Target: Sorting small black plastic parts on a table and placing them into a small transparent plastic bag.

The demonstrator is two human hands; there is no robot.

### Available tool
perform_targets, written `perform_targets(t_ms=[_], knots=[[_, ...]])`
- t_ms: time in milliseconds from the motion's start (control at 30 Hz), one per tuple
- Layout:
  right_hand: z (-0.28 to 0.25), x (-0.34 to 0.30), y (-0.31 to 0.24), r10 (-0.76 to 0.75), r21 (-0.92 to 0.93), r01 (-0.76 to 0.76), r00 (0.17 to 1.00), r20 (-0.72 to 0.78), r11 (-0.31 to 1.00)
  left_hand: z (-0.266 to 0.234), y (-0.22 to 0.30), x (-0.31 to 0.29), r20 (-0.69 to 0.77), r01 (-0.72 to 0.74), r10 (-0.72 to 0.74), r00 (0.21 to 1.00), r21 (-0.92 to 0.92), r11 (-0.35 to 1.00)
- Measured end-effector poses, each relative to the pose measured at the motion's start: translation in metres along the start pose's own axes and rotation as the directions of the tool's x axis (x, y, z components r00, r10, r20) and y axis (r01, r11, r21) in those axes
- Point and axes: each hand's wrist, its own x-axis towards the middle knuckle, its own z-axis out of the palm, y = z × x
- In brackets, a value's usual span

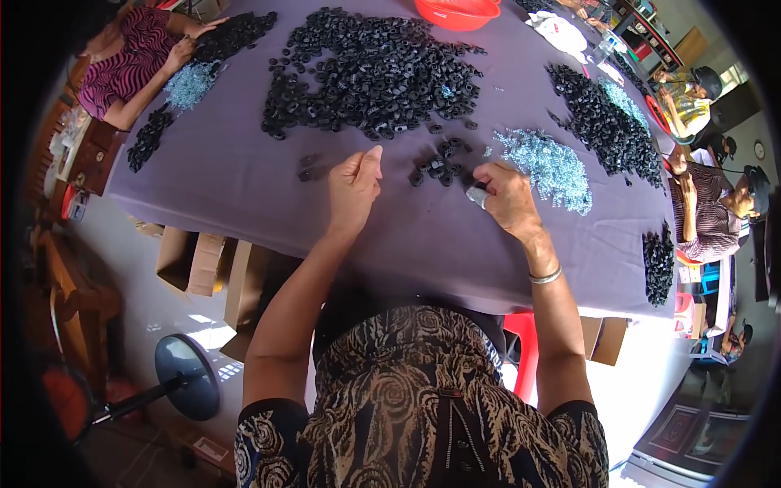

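Note:
My left hand is closed in a pinch above the purple cloth, thumb and fingertips together; whatever it holds, if anything, is hidden. Two or so small black plastic pieces lie to its left. My right hand is also closed, its fingers curled, with a whitish wrap at one digit. What it grips is too small to make out. Just left of it is a loose group of small black plastic parts. Beside it on the right spreads a heap of tiny pale-blue shiny pieces.
A large pile of black parts covers the table's far middle, near a red basket. More black parts lie at the right. Another person works at the far left, others at the right. Cardboard boxes stand below the edge.

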Motion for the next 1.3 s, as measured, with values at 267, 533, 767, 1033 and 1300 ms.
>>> perform_targets(t_ms=[267, 533, 767, 1033, 1300], knots=[[0.013, 0.032, -0.011, 0.027, 0.082, -0.030, 0.999, 0.033, 0.996, -0.006, -0.003, -0.001, 0.001, 0.002, -0.002, 1.000, 0.005, 1.000], [0.025, 0.047, -0.010, -0.164, 0.002, 0.164, 0.986, -0.023, 0.986, -0.006, -0.003, 0.000, 0.009, 0.001, -0.001, 1.000, 0.005, 1.000], [0.024, 0.055, -0.011, -0.063, 0.035, 0.061, 0.995, 0.073, 0.998, -0.004, -0.001, 0.000, -0.027, -0.001, 0.002, 1.000, 0.028, 1.000], [0.019, 0.058, -0.004, -0.085, 0.028, 0.083, 0.993, 0.088, 0.996, -0.001, -0.003, 0.000, -0.016, 0.010, -0.010, 1.000, 0.016, 1.000], [0.029, 0.052, -0.004, -0.016, 0.257, 0.040, 0.995, -0.097, 0.966, -0.004, -0.007, 0.000, -0.016, -0.027, 0.028, 0.999, 0.010, 1.000]])
